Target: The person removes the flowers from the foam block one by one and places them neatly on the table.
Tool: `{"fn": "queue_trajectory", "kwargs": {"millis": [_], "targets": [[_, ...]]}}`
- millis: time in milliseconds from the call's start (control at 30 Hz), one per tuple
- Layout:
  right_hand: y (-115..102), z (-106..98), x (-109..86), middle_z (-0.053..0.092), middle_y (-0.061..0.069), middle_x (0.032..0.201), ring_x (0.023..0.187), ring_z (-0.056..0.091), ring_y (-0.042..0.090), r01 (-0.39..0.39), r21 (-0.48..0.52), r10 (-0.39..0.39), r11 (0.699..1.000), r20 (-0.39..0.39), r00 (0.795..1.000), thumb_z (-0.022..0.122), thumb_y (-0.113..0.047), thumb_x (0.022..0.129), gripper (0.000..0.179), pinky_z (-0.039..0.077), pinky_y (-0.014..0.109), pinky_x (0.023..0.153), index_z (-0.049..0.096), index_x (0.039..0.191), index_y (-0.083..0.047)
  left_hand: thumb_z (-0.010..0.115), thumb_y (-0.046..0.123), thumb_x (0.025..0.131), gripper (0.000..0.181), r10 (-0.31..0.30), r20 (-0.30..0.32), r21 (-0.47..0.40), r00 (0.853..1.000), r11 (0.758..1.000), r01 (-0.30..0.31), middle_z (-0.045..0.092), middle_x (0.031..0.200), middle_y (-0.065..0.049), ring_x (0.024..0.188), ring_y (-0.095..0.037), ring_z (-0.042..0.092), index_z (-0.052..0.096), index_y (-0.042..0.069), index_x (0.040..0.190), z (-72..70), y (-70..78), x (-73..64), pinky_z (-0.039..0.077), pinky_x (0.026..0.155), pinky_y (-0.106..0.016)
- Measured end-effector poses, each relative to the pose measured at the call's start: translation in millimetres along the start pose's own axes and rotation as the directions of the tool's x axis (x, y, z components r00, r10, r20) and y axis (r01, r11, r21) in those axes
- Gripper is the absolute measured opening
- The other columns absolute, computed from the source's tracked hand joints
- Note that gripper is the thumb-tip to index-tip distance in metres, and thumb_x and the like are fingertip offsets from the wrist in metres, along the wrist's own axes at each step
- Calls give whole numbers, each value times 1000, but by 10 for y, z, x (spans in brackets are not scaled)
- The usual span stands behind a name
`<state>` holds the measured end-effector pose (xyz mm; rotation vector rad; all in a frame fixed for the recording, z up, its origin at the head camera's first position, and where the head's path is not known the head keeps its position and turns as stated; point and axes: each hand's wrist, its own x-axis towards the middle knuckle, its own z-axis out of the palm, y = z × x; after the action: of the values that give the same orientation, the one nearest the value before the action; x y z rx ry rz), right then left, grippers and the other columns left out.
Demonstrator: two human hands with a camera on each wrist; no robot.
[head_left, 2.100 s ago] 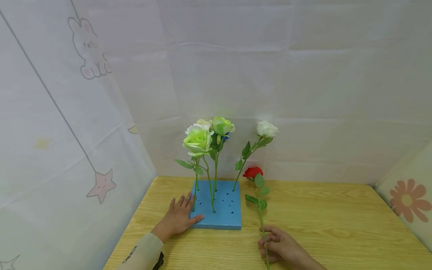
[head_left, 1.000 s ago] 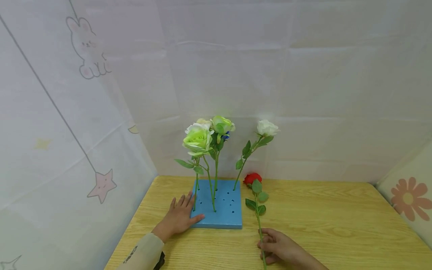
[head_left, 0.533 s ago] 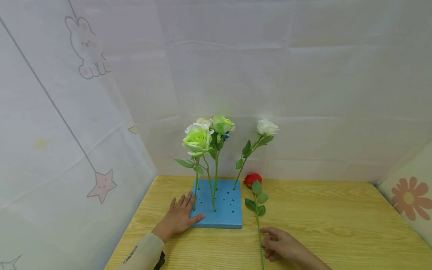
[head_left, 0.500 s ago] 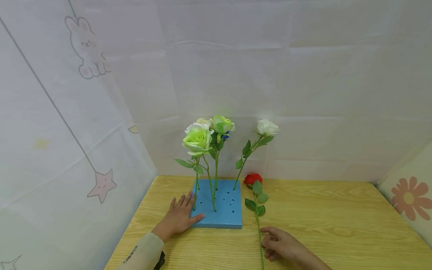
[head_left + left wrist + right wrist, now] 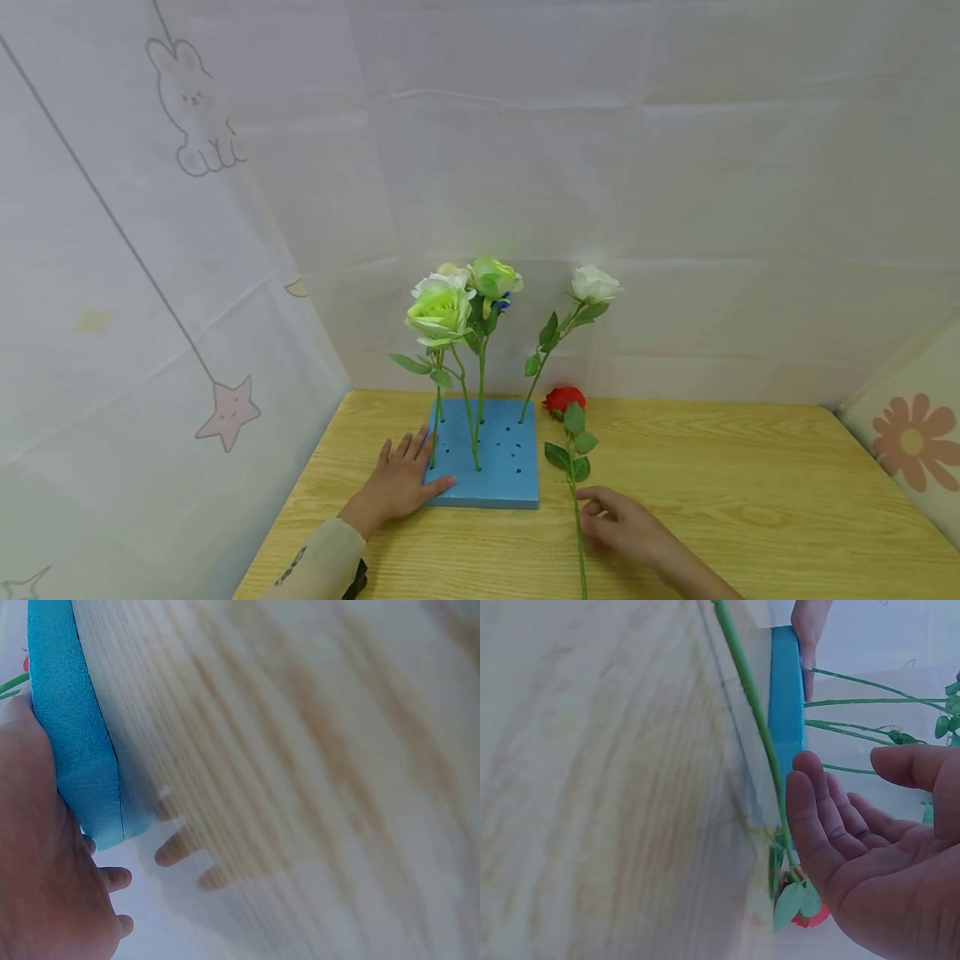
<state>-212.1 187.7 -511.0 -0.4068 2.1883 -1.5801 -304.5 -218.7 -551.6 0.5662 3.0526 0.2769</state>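
Note:
My left hand point(image 5: 395, 482) lies with fingers spread on the left edge of a blue foam block point(image 5: 487, 492). In the left wrist view the palm point(image 5: 45, 847) is against the block's side. A red artificial rose point(image 5: 564, 402) lies on the table right of the block, its green stem point(image 5: 759, 720) running toward me. Beside that stem is my right hand point(image 5: 618, 525); the right wrist view shows its fingers loosely bent, thumb apart, nothing gripped. Green-white roses point(image 5: 439, 310) and a leaning white rose point(image 5: 595, 285) stand in the block, a blue flower point(image 5: 502, 302) partly hidden behind.
Several small holes dot the block's top. The wooden table point(image 5: 712, 483) extends to the right. A pale cloth backdrop point(image 5: 712, 208) rises behind the table, and a printed cloth side point(image 5: 135, 292) stands on the left.
The red rose has come down onto the table, and my right hand has let go of its stem. That hand has then shifted slightly forward along the stem. My left hand stays put.

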Motion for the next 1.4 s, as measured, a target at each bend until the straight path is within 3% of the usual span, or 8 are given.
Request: {"fn": "queue_trajectory", "kwargs": {"millis": [133, 300, 600, 800, 1000, 1233, 1400], "targets": [[-74, 12, 53, 63, 21, 121, 101, 68, 31, 40, 32, -39, 999, -6, 999, 60, -22, 104, 55, 59, 38, 80, 44, 145, 11, 31, 83, 92, 101, -4, 1, 10, 1000, 1000, 4, 12, 170, -10, 152, -42, 20, 20, 14, 164, 46, -20, 8, 11, 118, -69], [-169, 57, 124, 59, 23, 129, 106, 68, 30, 57, 72, -57, 996, 3, 998, 59, -24, 105, 56, 57, 46, 91, 43, 148, 8, 34, 81, 93, 99, 5, -12, -9, 1000, 1000, -5, 13, 170, -10, 152, -43, 20, 23, 13, 163, 81, -29, -3, 11, 117, -69], [-320, 166, 261, 61, 20, 130, 107, 67, 26, 134, 14, -133, 991, -42, 990, 65, -22, 102, 51, 57, 36, 88, 50, 146, 0, 34, 82, 93, 99, 5, -14, -23, 1000, 1000, -5, 13, 170, -10, 152, -43, 20, 23, 13, 163, 56, -10, -35, 10, 117, -69], [-398, 222, 335, 61, 19, 131, 112, 65, 29, 155, -32, -156, 987, -58, 986, 65, -25, 102, 49, 57, 36, 88, 53, 145, -6, 36, 78, 95, 96, -4, 11, -3, 1000, 1000, 4, 15, 169, -13, 152, -44, 22, 25, 10, 162, -71, 75, -67, 13, 117, -69], [-475, 286, 411, 60, 19, 135, 113, 63, 25, 198, -22, -199, 980, -78, 977, 66, -25, 101, 47, 55, 31, 88, 54, 144, -10, 39, 77, 95, 96, 19, -7, -34, 1000, 999, -20, 18, 168, -16, 150, -47, 23, 28, 7, 161, -58, 46, -60, 11, 115, -72], [-530, 352, 547, 62, 11, 133, 114, 64, 25, 235, -21, -235, 972, -112, 965, 69, -27, 99, 47, 55, 29, 89, 57, 141, -10, 32, 82, 93, 100, 19, -16, -16, 1000, 1000, -19, 16, 169, -13, 151, -45, 22, 23, 11, 163, -31, 24, -42, 11, 117, -71], [-590, 391, 640, 61, 11, 132, 117, 63, 28, 270, 7, -267, 963, -134, 954, 68, -21, 100, 41, 55, 28, 91, 58, 138, -9, 37, 78, 95, 97, 37, -21, -28, 999, 999, -37, 19, 167, -17, 149, -48, 24, 27, 7, 161, -55, 36, -43, 11, 115, -73]]}}
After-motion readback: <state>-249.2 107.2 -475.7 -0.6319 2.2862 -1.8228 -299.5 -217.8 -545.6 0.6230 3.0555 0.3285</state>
